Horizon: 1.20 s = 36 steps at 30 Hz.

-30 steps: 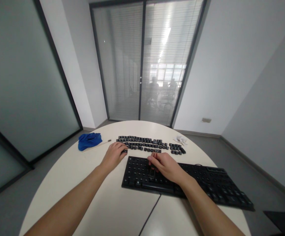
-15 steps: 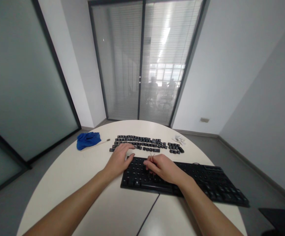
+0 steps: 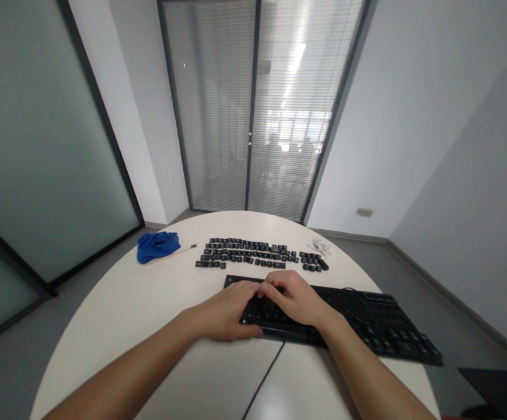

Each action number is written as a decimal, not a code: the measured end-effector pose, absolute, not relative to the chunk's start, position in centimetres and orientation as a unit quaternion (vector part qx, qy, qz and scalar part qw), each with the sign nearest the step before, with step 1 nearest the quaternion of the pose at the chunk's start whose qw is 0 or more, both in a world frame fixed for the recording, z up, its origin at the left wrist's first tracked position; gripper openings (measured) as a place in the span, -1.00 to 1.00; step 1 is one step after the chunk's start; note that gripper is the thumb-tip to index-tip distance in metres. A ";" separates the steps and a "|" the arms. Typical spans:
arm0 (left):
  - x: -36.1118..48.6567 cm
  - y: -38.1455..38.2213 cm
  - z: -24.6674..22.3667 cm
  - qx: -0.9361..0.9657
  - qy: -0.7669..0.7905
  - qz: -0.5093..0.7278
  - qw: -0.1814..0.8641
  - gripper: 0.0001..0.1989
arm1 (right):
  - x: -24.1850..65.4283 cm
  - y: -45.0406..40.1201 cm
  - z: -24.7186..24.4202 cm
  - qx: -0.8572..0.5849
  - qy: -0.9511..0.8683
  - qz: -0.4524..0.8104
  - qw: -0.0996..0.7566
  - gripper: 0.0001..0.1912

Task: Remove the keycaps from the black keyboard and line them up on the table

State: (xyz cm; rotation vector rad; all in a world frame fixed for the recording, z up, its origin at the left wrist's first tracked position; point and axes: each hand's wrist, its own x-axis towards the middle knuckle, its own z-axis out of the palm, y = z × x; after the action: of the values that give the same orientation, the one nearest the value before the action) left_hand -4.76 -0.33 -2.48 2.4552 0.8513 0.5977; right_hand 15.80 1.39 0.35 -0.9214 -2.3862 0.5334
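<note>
A long black keyboard (image 3: 345, 303) lies slantwise at the table's near right; bare switch spots show over its left part, keycaps over its right. My left hand (image 3: 229, 309) rests over the keyboard's left end, fingers stretched, thumb apart along the front edge. Its fingertips come close to my right hand (image 3: 290, 294), which is closed above the keys around a thin wire keycap puller, now mostly hidden by the fingers. Beyond the keyboard, loose black keycaps (image 3: 244, 254) lie in rows, with a smaller group of keycaps (image 3: 313, 261) to the right.
A blue cloth (image 3: 157, 246) lies at the far left of the round white table (image 3: 157, 303), beside a thin brush (image 3: 177, 252). A crumpled white item (image 3: 321, 246) sits at the far right. A dark seam (image 3: 264, 379) runs across the table's near part.
My left hand has moved nearer and right, from beside the keycap rows onto the keyboard's left end. My right hand stays over the keys, with the puller's wires less visible.
</note>
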 end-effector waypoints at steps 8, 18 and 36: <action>-4.8 -1.1 -1.7 0.892 0.342 0.203 0.216 -0.49 | 16.0 1.9 0.1 -0.388 -0.835 0.259 0.292 -0.57; -3.9 -0.5 -3.0 0.865 0.349 0.260 0.249 -0.79 | 17.2 3.5 -1.3 -0.408 -0.797 0.344 0.283 -0.57; -4.6 -0.1 -2.5 0.879 0.321 0.228 0.269 -0.81 | 16.0 1.4 0.5 -0.377 -0.866 0.222 0.241 -0.62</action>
State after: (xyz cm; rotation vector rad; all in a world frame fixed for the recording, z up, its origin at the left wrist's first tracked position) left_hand -4.62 -0.15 -2.52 2.3711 0.8657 0.6142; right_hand 15.98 1.37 0.51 -1.0318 -2.3689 0.6071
